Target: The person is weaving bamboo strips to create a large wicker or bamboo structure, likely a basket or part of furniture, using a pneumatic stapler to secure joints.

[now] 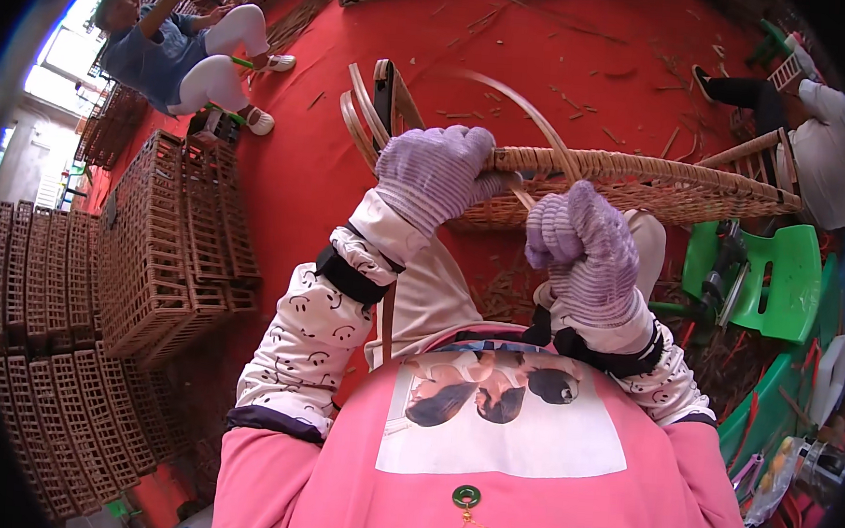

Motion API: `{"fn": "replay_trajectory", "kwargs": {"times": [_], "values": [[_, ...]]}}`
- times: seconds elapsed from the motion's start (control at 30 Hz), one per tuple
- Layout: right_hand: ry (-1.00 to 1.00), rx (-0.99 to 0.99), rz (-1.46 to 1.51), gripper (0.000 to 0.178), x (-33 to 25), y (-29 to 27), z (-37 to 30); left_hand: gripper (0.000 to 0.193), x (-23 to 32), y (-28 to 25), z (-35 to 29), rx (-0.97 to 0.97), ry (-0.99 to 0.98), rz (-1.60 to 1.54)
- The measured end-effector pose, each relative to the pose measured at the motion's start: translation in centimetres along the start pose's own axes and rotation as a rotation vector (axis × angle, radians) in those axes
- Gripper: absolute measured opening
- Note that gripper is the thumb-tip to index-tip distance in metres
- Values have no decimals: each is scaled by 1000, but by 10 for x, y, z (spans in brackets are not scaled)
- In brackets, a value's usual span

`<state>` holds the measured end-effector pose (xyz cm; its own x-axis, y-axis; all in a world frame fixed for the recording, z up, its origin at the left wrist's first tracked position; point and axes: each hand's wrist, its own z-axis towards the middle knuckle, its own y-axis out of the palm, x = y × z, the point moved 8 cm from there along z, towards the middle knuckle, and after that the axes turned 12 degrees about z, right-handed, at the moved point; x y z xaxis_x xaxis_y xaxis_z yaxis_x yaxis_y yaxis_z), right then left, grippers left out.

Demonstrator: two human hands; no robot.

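A woven wicker piece [669, 190] with a thick wrapped rim lies across my lap, its long edge running to the right. My left hand [436, 176], in a lilac striped glove, is closed round the left end of that rim. Beside it my right hand [586, 247], gloved alike, is closed on a pale cane strip [536, 116]. The strip arcs up over the rim, and a short pale length also shows between the two hands. Several curved flat bands [362, 115] with a black part stand up just beyond my left hand. My fingertips are partly hidden.
Brown slatted crates [167, 248] are stacked at the left. A green plastic chair [779, 281] with a dark hand tool [725, 263] on it stands at the right. One person [169, 60] sits at the far left; another's leg shows far right. Cane scraps litter the red floor [302, 179].
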<state>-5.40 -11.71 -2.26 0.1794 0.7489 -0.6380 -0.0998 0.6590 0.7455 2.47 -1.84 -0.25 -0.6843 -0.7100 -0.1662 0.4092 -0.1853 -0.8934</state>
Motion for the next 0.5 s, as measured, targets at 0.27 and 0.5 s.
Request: {"fn": "replay_trajectory", "kwargs": {"times": [0.27, 0.5], "values": [[-35, -66, -332, 45, -35, 39, 19, 44, 12, 3, 5, -105, -37, 30], [10, -283, -329, 39, -26, 56, 58, 25, -2, 19, 7, -229, -82, 41]]}}
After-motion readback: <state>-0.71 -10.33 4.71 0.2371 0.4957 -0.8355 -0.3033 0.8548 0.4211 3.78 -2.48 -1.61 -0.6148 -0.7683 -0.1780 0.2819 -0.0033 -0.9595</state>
